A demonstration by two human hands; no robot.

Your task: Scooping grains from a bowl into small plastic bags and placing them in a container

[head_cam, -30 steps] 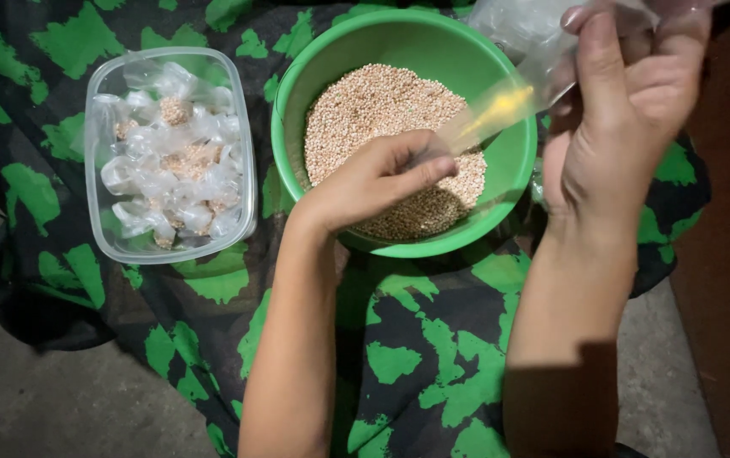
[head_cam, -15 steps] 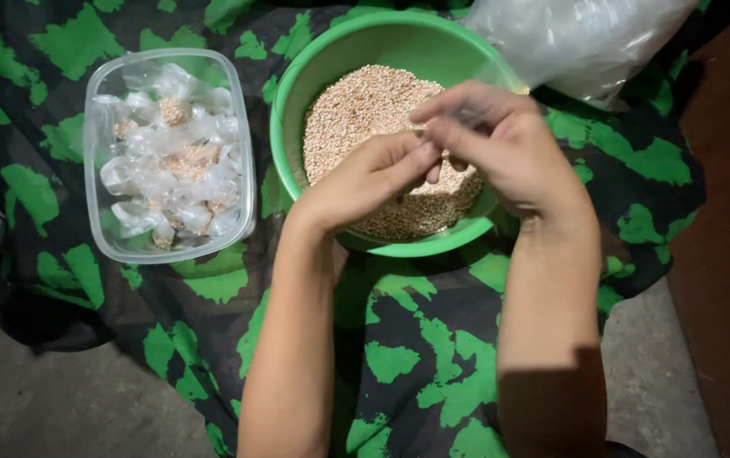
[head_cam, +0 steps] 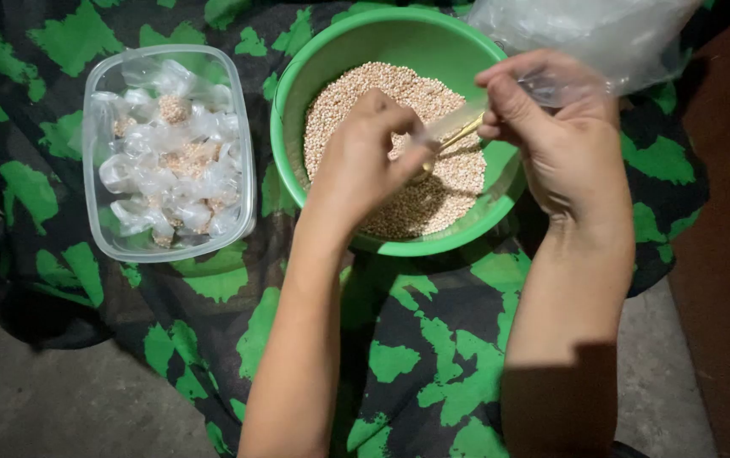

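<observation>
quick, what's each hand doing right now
Left hand: closed on a spoon over the bowl.
Right hand: pinching a small clear bag.

Clear tub (head_cam: 93,161) of knotted packets (head_cam: 168,161)

Both hands crowded the near half of the green bowl (head_cam: 318,76); its far rim lay open. Left of the bowl stood a clear tub (head_cam: 93,212), just beside; a plastic bag (head_cam: 585,30) overhung its far right rim.

Over the green bowl (head_cam: 314,76) of grain (head_cam: 433,191), left hand (head_cam: 365,161) and right hand (head_cam: 564,136) pinch a small clear bag (head_cam: 454,123).
</observation>
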